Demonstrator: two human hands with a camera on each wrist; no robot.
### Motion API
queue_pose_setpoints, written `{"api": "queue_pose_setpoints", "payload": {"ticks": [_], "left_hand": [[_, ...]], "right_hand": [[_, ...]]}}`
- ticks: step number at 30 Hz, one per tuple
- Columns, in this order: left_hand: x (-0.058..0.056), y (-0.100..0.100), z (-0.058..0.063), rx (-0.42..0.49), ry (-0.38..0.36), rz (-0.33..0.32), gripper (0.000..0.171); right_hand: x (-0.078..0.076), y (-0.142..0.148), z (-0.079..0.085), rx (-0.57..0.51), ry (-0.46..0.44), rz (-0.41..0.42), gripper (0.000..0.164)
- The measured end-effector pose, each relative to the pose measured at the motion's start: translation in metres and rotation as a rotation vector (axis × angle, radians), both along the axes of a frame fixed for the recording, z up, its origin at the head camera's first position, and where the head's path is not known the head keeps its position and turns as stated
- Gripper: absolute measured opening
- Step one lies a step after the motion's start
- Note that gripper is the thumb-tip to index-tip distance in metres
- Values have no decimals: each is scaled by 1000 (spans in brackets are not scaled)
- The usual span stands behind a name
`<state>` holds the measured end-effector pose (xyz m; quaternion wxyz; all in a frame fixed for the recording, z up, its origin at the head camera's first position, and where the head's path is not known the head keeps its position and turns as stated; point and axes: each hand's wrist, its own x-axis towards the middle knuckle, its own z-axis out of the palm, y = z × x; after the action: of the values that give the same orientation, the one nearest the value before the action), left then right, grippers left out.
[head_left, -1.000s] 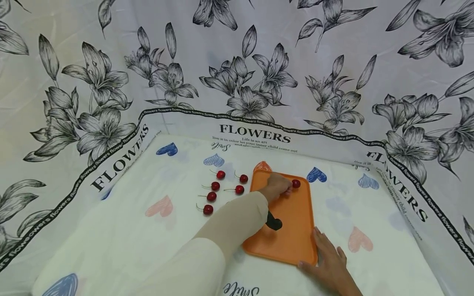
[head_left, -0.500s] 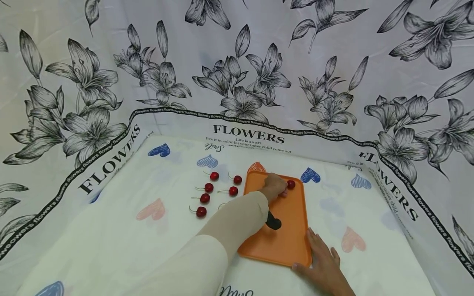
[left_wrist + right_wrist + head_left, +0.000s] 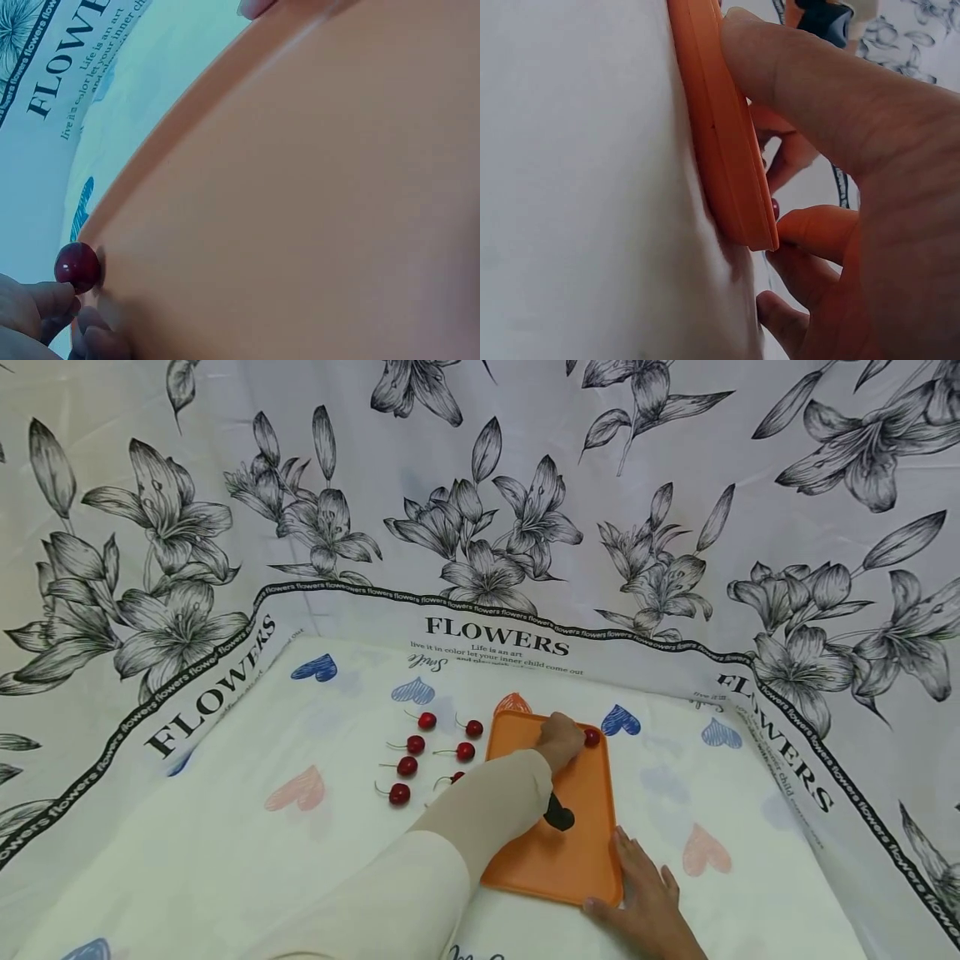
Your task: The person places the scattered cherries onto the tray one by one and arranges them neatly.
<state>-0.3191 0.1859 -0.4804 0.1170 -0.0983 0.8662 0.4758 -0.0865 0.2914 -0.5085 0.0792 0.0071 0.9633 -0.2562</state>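
Note:
My left hand (image 3: 561,742) reaches over the orange tray (image 3: 577,847), fingers curled, to its far right corner. There a dark red cherry (image 3: 592,738) sits close against the rim. In the left wrist view the thumb and fingertips (image 3: 56,298) pinch at the underside of the cherry (image 3: 77,266); its stem is hidden. My right hand (image 3: 645,897) grips the tray's near right corner. In the right wrist view its thumb (image 3: 750,52) lies on the tray rim (image 3: 724,135), with the other fingers bent against the adjoining edge.
Several cherries with stems (image 3: 407,766) lie in two loose columns on the heart-printed cloth (image 3: 225,852) left of the tray; the left sleeve partly covers one (image 3: 457,777). A black wrist mount (image 3: 558,817) hangs over the tray. Flower-printed curtain (image 3: 480,468) encloses the back and sides.
My left hand and the cherry have shifted right across the tray, closer into its far right corner. My right hand keeps its place on the tray. The head view has turned slightly.

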Motion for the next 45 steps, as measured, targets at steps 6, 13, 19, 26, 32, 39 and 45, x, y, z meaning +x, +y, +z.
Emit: {"api": "queue_pose_setpoints", "payload": {"ticks": [6,13,19,26,32,39,45], "left_hand": [[6,-11,-4,-37,12,-8,15],[9,-23,-12,11,45,4,14],[12,-32,-11,55,58,25,9],[14,-51,2,148,156,-7,15],[16,-75,27,339,272,-58,15],[29,-105,46,491,299,-75,14],[44,-128,54,565,319,-54,15]], "right_hand": [[3,-11,-5,5,-24,8,112],[7,-21,-9,-13,-14,15,108],[6,-27,-7,42,-55,9,114],[2,-22,-5,63,-39,14,118],[2,-12,-5,68,-22,25,116],[5,-5,-3,55,0,43,110],[2,-3,-1,65,-3,42,112]]}}
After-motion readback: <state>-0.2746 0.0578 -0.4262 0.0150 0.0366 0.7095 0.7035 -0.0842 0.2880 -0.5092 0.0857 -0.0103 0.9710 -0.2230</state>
